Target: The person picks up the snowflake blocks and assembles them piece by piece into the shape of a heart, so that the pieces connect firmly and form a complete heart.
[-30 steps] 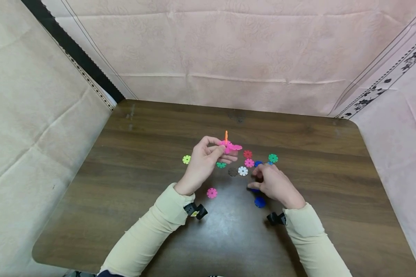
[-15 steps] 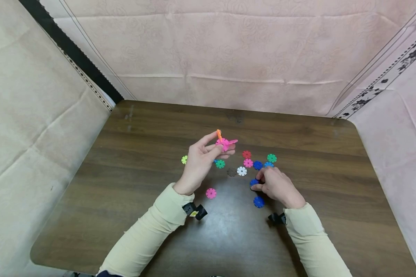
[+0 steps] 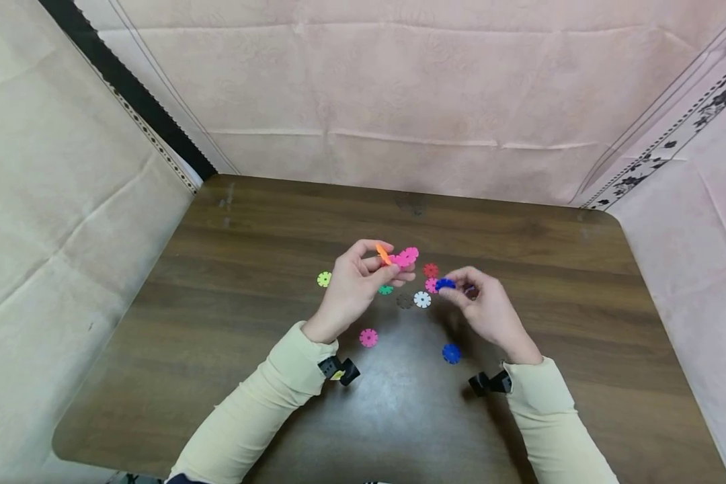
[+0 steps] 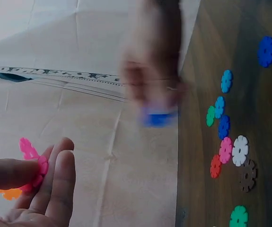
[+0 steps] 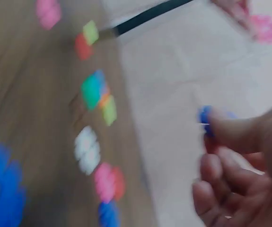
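L hand (image 3: 354, 286): raised off table (image 3: 218, 349); thumb + fingers pinch our pink pair (image 3: 409, 256).
R hand (image 3: 489, 310): raised too; thumb + finger pinch our blue disc (image 3: 445, 284); blurred in both wrist views.
Clock used: ctr = white disc (image 3: 422, 299) lying on table; 12 o'c = far edge, head view.
Pink pair: 2 notched discs, joined at an angle, approx 11 o'c.
Orange disc (image 3: 384, 254): tilted, L side of pink pair, by L thumb; we can't tell if fixed on, joint hidden.
Blue disc: approx 2 o'c, up in the air w/ R hand.
Brown disc (image 3: 405, 300): 9 o'c, just beside white.
Single pink disc (image 3: 431, 286): 1 o'c, just beside white.
Red disc (image 3: 431, 269): btwn 12 & 1 o'c, past single pink.
Green disc (image 3: 386, 290): btwn 9 & 10 o'c, part hidden by L hand.
Yellow disc (image 3: 324, 279): 9 o'c, well apart.
Near pink disc (image 3: 369, 337): 8 o'c, on its own.
Near blue disc (image 3: 452, 353): 5 o'c, ditto.
Light-blue discs (image 4: 219, 107): qty 2, we see them in L wrist view.
Sleeves (image 3: 266, 403): cream, both arms.
Cloth (image 3: 363, 87): pale, hung at 12 o'c.
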A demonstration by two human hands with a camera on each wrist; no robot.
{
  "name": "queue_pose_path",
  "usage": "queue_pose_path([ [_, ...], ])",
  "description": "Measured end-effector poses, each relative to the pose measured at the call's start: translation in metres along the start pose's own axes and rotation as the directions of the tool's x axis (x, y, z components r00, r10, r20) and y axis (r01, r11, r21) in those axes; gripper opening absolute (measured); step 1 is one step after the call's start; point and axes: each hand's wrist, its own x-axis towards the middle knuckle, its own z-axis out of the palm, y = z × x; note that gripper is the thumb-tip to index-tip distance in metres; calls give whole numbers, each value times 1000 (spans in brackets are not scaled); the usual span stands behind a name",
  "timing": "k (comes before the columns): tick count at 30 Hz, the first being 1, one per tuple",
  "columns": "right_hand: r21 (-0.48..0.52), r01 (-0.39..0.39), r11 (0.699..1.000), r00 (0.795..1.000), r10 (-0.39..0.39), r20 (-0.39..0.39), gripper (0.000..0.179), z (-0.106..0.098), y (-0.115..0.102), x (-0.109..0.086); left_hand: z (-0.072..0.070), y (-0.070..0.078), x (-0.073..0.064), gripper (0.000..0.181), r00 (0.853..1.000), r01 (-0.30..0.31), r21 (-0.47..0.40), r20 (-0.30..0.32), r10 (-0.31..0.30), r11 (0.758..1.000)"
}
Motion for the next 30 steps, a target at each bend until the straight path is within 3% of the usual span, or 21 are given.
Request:
queue_pose_path([
  [5, 212, 121, 970, 981, -84, -175, 16, -6, -36, -4, 3, -2, -2, 32, 999, -34, 147, 10, 33, 989],
  [9, 214, 184, 959, 963, -132, -235, 21, -8, -66, -10, 6, -1, -3, 39, 999, -49, 258, 17, 46, 965],
  [12, 174, 228, 958, 943, -173, -283, 25, -8, -81, -13, 7, -1, -3, 42, 999, -38, 275, 22, 33, 961],
  [18, 201, 305, 931, 905, -218, -366, 25, -6, -84, -12, 9, -2, -3, 36, 999, 2, 246, 46, -14, 969],
  [24, 230, 327, 916, 905, -234, -355, 24, -5, -84, -10, 11, -2, -3, 33, 998, 20, 285, 52, -36, 958],
  [30, 128, 346, 929, 892, -284, -352, 28, -2, -77, -7, 12, 0, -4, 44, 998, 35, 323, 46, -53, 946],
])
